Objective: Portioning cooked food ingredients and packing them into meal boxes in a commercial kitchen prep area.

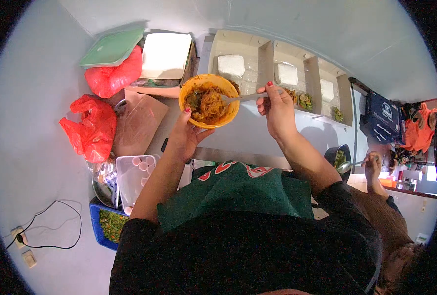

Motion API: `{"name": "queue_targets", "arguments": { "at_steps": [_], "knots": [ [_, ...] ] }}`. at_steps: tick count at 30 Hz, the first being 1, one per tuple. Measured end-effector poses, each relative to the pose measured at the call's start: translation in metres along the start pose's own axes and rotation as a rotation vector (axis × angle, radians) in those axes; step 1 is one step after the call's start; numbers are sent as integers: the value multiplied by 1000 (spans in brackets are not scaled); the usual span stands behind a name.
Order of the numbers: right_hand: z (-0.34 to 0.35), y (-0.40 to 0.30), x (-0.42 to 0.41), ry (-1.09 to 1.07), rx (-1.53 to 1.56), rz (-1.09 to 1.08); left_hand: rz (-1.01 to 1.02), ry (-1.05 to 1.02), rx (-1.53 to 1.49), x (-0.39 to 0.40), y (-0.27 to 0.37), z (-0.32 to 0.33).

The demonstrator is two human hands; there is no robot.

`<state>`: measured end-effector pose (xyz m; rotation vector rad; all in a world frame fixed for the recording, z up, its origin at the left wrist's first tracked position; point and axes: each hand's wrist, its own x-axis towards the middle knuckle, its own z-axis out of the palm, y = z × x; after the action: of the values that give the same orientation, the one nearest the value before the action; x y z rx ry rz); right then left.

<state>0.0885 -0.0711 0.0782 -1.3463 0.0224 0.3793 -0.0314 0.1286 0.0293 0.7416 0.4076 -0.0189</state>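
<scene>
My left hand [187, 138] grips the rim of an orange bowl [182, 88], thumb on the edge and fingers beneath. Reddish-brown shredded food [211, 101] fills much of it. In my right hand [279, 110] is the handle of a metal utensil [244, 97], its far end sunk in the food, so its exact kind is hidden. Beyond my hands, several open cardboard boxes [240, 38] stand in a row. Inside them are white wrapped blocks [230, 65], clear plastic trays [253, 79] and portions of food. Green vegetables [305, 101] show in one box.
At left are red plastic bags [94, 125], a green lid [111, 48] and a clear tub with small pink-lidded cups [135, 184]. A blue container [96, 228] holds chopped vegetables. To the right, another person's hand [373, 166] holds a spoon [345, 167] over a dark pan [332, 153].
</scene>
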Motion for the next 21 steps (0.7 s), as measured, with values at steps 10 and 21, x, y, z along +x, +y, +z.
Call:
{"name": "queue_targets", "arguments": {
  "at_steps": [10,21],
  "knots": [
    [2,-15,8,14,19,-61,-40,-10,-33,5,1,1],
    [-3,-21,17,49,80,-16,-46,-34,-71,16,0,0]
  ]
}}
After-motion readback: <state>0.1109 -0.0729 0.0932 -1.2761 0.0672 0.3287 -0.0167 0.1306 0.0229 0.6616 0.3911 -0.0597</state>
